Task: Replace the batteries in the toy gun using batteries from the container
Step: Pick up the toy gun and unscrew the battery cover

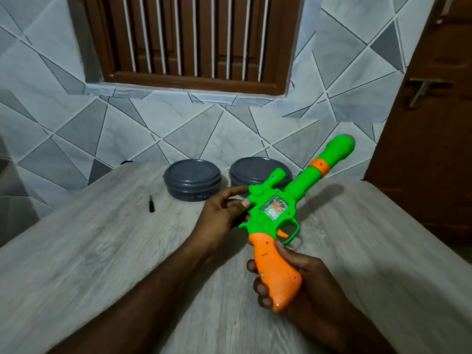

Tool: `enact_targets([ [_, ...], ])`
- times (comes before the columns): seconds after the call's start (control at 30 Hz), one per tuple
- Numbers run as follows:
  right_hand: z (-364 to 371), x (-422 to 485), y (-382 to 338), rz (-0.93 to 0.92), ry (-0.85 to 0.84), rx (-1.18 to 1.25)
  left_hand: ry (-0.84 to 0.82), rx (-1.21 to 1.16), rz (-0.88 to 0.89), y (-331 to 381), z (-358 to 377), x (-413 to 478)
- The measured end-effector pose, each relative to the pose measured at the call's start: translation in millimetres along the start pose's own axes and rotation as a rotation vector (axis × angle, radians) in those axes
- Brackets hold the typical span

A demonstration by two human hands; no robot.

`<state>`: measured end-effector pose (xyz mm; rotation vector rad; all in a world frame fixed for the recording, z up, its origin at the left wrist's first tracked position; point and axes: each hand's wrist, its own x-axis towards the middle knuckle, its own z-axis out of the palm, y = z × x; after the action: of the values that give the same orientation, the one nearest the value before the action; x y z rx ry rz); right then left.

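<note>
Grip: your right hand (301, 277) is wrapping the orange handle of the toy gun (268, 213), and your left hand (222, 213) is pinching its green body, above the desk's (102, 251) middle. You are wanting the handle screws facing up and steady before fetching the screwdriver (151, 203) lying toward the left edge.

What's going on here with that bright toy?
A person holds a green and orange plastic toy gun over the grey wooden table: the right hand grips its orange handle, the left hand holds the green body. Two dark grey round lidded containers stand shut at the back, and a small black screwdriver lies untouched beside them.
</note>
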<state>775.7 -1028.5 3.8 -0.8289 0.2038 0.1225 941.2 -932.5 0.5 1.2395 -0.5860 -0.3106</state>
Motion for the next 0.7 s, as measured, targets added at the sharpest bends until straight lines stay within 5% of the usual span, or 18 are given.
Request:
enact_targets([
  [0.13, -4.5, 3.7, -0.7, -0.041, 0.061, -0.03, 0.066, 0.222, 0.013, 6.2, -10.3, 1.2],
  [0.3, -6.6, 8.8, -1.6, -0.078, 0.057, -0.056, 0.391, 0.956, 0.169, 31.4, -59.9, 3.9],
  [0.47, 9.2, 21.1, 1.9, -0.11, 0.079, -0.094, 0.563, 1.208, 0.004, 30.3, -111.3, 7.1],
  [0.7, 35.9, 47.2, -5.4, -0.072, 0.006, -0.15, 0.431, 1.493, -0.341, 13.8, -132.6, 5.3],
])
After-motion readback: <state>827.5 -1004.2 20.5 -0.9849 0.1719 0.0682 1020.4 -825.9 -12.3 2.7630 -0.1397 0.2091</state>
